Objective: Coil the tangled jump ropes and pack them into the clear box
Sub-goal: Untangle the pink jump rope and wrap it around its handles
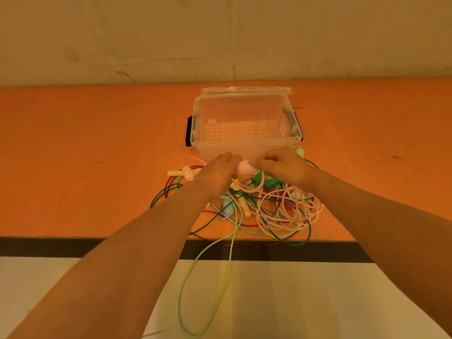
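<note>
Both hands reaching over the tangled pile of thin coloured plastic jump ropes (276, 206) on the orange counter (97, 155). Left hand (217, 168) and right hand (281, 165) curled around a soft pink handle (245, 167) between them, probably to free one rope from the knot. Just beyond the fingers, the open, empty clear plastic box (244, 123); tangle beneath both wrists.

Plain room: orange table (73, 155), bare wall (220, 33)
</note>
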A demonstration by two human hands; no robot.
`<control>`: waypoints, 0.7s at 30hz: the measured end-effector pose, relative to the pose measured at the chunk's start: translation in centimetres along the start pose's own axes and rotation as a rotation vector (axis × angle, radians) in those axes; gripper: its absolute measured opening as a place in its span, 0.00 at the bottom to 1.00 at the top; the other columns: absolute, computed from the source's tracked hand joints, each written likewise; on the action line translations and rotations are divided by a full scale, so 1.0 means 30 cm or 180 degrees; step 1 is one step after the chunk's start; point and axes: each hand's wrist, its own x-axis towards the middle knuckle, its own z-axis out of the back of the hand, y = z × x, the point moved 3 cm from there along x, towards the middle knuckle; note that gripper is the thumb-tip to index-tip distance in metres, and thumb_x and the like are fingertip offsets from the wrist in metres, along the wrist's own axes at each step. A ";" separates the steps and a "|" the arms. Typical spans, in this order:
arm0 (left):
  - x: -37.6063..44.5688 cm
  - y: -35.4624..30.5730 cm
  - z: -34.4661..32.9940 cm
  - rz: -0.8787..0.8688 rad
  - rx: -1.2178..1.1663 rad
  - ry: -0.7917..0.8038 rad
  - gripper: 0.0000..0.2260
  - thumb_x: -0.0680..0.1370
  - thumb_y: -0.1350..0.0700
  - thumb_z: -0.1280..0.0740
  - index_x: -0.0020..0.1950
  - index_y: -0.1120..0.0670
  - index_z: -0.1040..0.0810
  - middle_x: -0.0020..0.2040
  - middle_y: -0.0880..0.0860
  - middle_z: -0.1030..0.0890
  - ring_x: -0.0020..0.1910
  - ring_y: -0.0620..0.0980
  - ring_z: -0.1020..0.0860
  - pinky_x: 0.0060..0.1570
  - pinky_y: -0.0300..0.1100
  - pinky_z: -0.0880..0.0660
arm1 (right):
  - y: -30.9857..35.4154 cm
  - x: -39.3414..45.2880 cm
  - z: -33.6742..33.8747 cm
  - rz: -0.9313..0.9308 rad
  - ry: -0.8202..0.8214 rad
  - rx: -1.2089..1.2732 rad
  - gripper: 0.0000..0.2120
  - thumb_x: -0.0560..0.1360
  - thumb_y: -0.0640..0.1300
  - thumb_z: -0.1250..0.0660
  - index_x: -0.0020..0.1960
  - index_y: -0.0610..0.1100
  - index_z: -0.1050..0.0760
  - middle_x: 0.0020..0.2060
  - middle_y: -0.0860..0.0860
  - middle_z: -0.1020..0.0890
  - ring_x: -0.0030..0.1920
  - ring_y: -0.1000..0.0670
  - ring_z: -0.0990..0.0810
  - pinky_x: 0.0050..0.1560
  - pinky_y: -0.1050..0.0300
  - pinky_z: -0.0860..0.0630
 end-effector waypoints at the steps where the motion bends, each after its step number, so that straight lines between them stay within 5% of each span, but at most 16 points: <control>1: -0.002 0.011 -0.003 -0.0007 0.0215 0.0072 0.18 0.77 0.61 0.35 0.67 0.56 0.30 0.59 0.57 0.27 0.59 0.57 0.29 0.55 0.48 0.34 | -0.003 0.000 0.002 0.0153 -0.0004 -0.0194 0.11 0.75 0.50 0.31 0.41 0.43 0.19 0.30 0.57 0.22 0.32 0.58 0.28 0.32 0.67 0.33; 6: -0.052 0.068 -0.015 0.0359 0.0337 0.0446 0.12 0.78 0.53 0.37 0.60 0.52 0.32 0.48 0.51 0.21 0.50 0.55 0.24 0.57 0.48 0.41 | -0.015 -0.008 0.010 0.0420 0.0007 -0.0548 0.10 0.73 0.43 0.28 0.53 0.41 0.18 0.41 0.53 0.21 0.38 0.59 0.25 0.36 0.76 0.32; 10: -0.080 0.108 -0.016 0.0682 0.0332 0.0497 0.12 0.79 0.50 0.39 0.60 0.52 0.31 0.51 0.47 0.26 0.54 0.53 0.26 0.57 0.52 0.34 | -0.044 0.003 0.029 0.0330 -0.0157 -0.0984 0.10 0.74 0.44 0.30 0.55 0.46 0.19 0.39 0.52 0.19 0.38 0.54 0.23 0.42 0.57 0.26; 15: -0.087 0.136 -0.019 0.0818 0.0337 0.0621 0.25 0.76 0.40 0.35 0.69 0.49 0.32 0.61 0.51 0.29 0.62 0.52 0.30 0.52 0.47 0.30 | -0.059 0.010 0.050 0.0366 -0.0584 -0.1707 0.07 0.76 0.46 0.33 0.53 0.49 0.19 0.44 0.51 0.17 0.43 0.48 0.21 0.40 0.53 0.27; 18: -0.101 0.178 -0.031 0.1085 0.0651 0.0895 0.21 0.78 0.47 0.35 0.70 0.50 0.32 0.66 0.51 0.29 0.63 0.53 0.29 0.57 0.48 0.29 | -0.060 0.008 0.063 0.0396 -0.0659 -0.1601 0.06 0.77 0.48 0.34 0.51 0.49 0.20 0.41 0.51 0.17 0.42 0.47 0.21 0.40 0.51 0.25; 21: -0.121 0.207 -0.029 0.0980 0.1532 0.0718 0.12 0.83 0.50 0.44 0.61 0.50 0.26 0.61 0.52 0.24 0.60 0.52 0.26 0.57 0.45 0.34 | -0.081 0.003 0.073 0.0385 -0.0847 -0.1860 0.09 0.79 0.50 0.37 0.51 0.48 0.20 0.40 0.51 0.20 0.39 0.48 0.25 0.34 0.56 0.36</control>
